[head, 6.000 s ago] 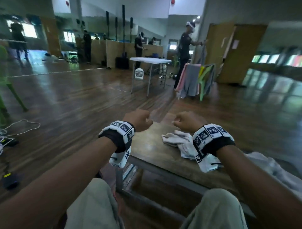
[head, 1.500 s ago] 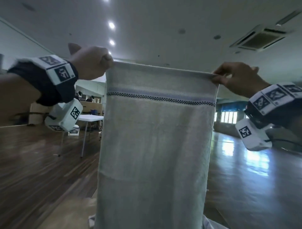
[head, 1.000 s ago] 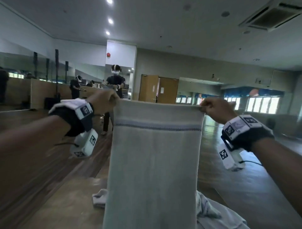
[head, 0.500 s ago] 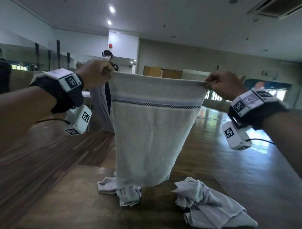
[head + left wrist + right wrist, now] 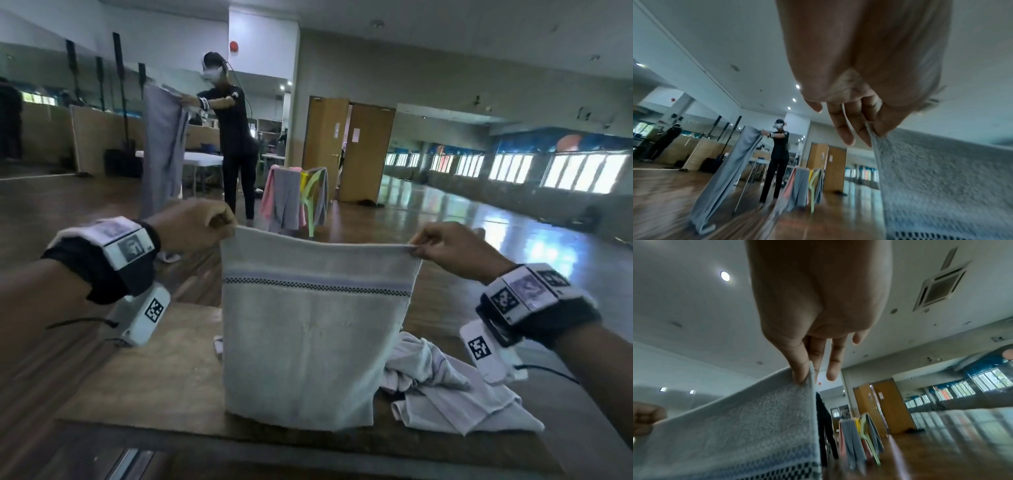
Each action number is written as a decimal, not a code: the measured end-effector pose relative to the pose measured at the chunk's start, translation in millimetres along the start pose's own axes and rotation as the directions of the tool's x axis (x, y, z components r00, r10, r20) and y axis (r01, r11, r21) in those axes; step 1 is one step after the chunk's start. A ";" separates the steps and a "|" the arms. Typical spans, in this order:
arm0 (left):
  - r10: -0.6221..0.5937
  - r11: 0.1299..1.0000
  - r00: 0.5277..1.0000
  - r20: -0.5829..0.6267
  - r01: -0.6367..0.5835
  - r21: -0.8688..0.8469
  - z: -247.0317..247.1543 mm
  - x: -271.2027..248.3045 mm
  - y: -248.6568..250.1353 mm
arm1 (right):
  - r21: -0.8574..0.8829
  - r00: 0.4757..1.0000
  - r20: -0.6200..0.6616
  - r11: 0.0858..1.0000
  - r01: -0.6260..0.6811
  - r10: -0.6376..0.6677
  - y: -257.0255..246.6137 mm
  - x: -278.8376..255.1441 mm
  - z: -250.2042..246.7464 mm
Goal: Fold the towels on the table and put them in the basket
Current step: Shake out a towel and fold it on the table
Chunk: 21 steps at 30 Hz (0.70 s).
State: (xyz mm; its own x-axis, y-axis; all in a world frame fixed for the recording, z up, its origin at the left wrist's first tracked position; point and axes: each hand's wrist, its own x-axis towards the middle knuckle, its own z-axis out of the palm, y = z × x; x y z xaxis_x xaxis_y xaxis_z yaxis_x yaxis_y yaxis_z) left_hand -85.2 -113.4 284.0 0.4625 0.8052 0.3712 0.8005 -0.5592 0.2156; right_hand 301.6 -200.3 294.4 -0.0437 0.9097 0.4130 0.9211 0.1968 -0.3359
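A pale grey towel point(image 5: 315, 335) with a checked blue band hangs stretched between my two hands, its lower edge on the brown table point(image 5: 144, 387). My left hand point(image 5: 224, 224) pinches the top left corner, and in the left wrist view thumb and fingers of that left hand point(image 5: 869, 129) clamp the towel point(image 5: 941, 178). My right hand point(image 5: 416, 248) pinches the top right corner, as the right wrist view shows, with the right hand point(image 5: 806, 373) nipping the towel point(image 5: 746, 426) edge. A crumpled white towel point(image 5: 455, 394) lies on the table to the right. No basket is in view.
Another crumpled towel's edge point(image 5: 218, 346) peeks out behind the held one. Beyond the table, a person point(image 5: 233, 137) holds up a grey cloth, and a green chair point(image 5: 308, 195) draped with cloths stands on the wooden floor. The table's near edge point(image 5: 274, 442) runs across the bottom.
Both hands have lowered the towel, so its bottom edge now rests on the table instead of hanging above it. My head has tilted down.
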 end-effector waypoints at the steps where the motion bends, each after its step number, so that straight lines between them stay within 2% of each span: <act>1: -0.023 0.999 0.998 0.065 0.021 0.026 23.5 -13.5 -6.0 | -0.002 0.997 0.073 1.000 -0.007 0.007 7.2 -14.1 19.7; 3: -0.059 0.997 0.982 0.179 0.048 0.067 73.8 -42.6 -17.7 | -0.023 0.979 0.202 1.000 -0.017 0.022 21.1 -41.8 60.7; 5: -0.079 0.997 0.968 0.240 0.072 0.039 124.4 -68.3 -30.6 | -0.017 0.952 0.305 1.000 -0.012 0.017 40.3 -62.9 101.8; 7: -0.085 0.996 0.956 0.280 0.092 -0.011 168.7 -86.7 -40.2 | 0.013 0.935 0.351 0.998 -0.054 0.046 60.7 -78.5 138.7; 9: -0.132 0.991 0.932 0.336 0.135 0.014 205.7 -102.0 -45.5 | 0.004 0.915 0.391 0.995 -0.105 0.095 74.6 -92.9 171.4; 12: -0.168 0.978 0.906 0.389 0.202 -0.047 245.5 -113.9 -55.9 | -0.005 0.897 0.418 0.988 -0.153 0.141 90.9 -106.2 210.2; 15: -0.182 0.960 0.903 0.390 0.249 -0.126 268.1 -113.1 -61.5 | 0.041 0.901 0.395 0.977 -0.211 0.178 108.2 -104.3 239.4; 21: -0.238 0.954 0.930 0.281 0.279 -0.114 288.6 -82.0 -70.0 | 0.012 0.912 0.320 0.962 -0.274 0.256 131.1 -77.5 277.4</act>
State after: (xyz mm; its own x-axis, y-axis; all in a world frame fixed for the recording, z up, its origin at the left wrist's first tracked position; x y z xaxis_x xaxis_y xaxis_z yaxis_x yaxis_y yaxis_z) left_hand -69.1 -83.3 -22.2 0.3465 0.9372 0.0395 0.8490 -0.3313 0.4116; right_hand 318.5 -143.5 -16.4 0.0717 0.9972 0.0199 0.8932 -0.0553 -0.4462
